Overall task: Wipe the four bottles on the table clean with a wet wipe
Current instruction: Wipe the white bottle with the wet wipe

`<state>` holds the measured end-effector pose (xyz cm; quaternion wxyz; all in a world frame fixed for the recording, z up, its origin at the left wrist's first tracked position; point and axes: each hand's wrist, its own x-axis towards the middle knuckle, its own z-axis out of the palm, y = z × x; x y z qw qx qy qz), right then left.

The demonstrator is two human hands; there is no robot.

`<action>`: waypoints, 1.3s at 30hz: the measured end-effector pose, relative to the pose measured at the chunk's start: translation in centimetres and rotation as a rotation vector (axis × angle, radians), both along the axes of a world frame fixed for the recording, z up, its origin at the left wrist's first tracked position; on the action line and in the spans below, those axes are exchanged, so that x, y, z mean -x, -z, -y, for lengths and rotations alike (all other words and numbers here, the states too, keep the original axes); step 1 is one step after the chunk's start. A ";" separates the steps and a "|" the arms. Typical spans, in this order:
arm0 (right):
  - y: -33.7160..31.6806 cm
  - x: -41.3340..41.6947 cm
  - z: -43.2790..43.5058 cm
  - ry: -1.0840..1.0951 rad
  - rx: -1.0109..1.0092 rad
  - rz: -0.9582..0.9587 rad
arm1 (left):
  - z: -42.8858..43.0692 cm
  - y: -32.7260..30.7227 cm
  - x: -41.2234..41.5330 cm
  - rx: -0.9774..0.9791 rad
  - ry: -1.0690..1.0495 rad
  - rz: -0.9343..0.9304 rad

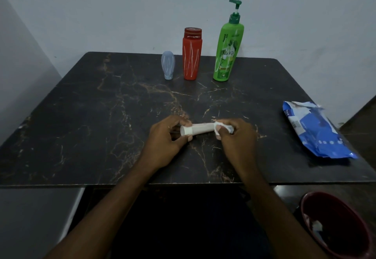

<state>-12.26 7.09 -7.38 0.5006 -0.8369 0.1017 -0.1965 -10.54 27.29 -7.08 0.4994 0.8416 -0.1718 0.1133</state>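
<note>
dark marble table (101, 116), near its front edge: left hand (168, 140) grips the capped end of a small tube bottle (200, 129) lying sideways, right hand (237, 136) pinches a wet wipe (220, 127) around its far end, so wiping seems underway, with a stroke toward the cap likely next.

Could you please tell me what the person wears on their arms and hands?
The left hand and the right hand are bare, without gloves, and both forearms are uncovered, with no sleeves, watch or bracelet in view. A glint on a left finger may be a ring.
</note>
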 end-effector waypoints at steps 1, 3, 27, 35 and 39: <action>0.0 0.1 -0.2 0.003 -0.010 -0.003 | -0.1 0.0 -0.1 -0.014 0.004 0.016; 0.2 0.6 -0.6 0.002 -0.008 0.007 | -0.2 0.1 -0.1 -0.046 0.008 0.044; 0.4 1.1 -3.4 -0.053 0.137 0.003 | -0.2 0.4 -0.6 -0.077 0.015 -0.055; 0.5 -0.6 -0.8 0.045 0.045 -0.088 | -0.2 0.5 -0.6 -0.101 0.018 -0.043; 0.1 1.6 -4.2 -0.092 0.102 0.027 | -0.2 0.6 -0.7 -0.095 0.021 -0.033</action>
